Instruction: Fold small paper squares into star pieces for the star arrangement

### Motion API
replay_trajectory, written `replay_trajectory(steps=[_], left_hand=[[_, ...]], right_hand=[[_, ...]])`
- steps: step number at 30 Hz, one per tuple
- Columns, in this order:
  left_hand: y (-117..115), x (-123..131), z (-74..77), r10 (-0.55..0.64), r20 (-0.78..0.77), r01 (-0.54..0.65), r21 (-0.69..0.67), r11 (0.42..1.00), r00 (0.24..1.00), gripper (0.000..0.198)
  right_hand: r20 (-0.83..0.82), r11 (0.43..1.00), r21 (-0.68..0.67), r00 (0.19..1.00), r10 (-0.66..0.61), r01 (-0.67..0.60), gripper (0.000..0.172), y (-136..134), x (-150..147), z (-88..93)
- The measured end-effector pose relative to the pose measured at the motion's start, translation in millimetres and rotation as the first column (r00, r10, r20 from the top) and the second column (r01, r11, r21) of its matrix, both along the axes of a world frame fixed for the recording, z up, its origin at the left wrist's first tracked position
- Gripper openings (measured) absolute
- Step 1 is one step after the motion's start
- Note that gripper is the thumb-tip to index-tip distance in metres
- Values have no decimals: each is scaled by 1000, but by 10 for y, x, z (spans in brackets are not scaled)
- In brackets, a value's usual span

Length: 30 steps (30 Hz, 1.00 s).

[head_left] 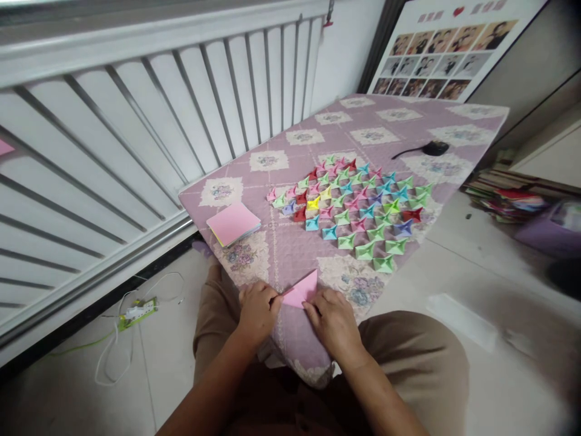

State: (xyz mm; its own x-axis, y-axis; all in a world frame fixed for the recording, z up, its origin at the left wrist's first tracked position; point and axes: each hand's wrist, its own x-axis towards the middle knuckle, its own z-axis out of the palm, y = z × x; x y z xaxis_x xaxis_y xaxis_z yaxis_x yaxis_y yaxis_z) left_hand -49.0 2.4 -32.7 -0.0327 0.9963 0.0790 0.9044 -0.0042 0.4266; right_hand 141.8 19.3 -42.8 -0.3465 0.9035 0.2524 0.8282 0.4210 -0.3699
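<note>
A pink sheet of origami paper (301, 290), folded into a triangle, lies near the front corner of the cloth-covered table. My left hand (260, 309) pinches its left corner between thumb and fingers. On the opposite side, my right hand (330, 315) grips the paper's lower right edge, thumb in front. Beyond my left hand rests a stack of square paper (234, 223) with a pink sheet on top. Rows of small folded paper boats (358, 209) in green, blue, pink, red, yellow and purple spread over the table's middle right.
The flowered purple tablecloth (290, 230) hangs over the table's edges. A black corded device (433, 148) lies at the far right. A white radiator (181, 109) runs along the left, and a photo board (436, 60) leans at the back. A power strip (137, 312) with cables lies on the floor.
</note>
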Motion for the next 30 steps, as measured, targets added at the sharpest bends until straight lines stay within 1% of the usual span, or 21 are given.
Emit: replay_trajectory(steps=[6,10,15,18,25,30], left_hand=[[12,-10,-11,-12,3,11,24,1000,1000,18],[40,-1,-32,-10,-35,11,33,999,999,20],[80,6,-2,-14,-89,11,-31,999,996,20],[96,8,20,-20,-98,13,-66,998,995,21],[130,11,26,-22,-107,12,-95,995,994,22],[146,22,83,-28,-131,7,-161,987,991,22]], right_hand=[[13,1000,9,1000,-3,3,26,27,-22,-6],[24,1000,5,1000,-18,18,27,41,-42,-3],[59,1000,10,998,-25,25,28,68,-59,9],[72,999,-1,997,-33,33,29,81,-67,16],[106,998,-21,993,-54,57,30,95,-86,27],[164,995,-51,983,-78,87,27,100,-104,65]])
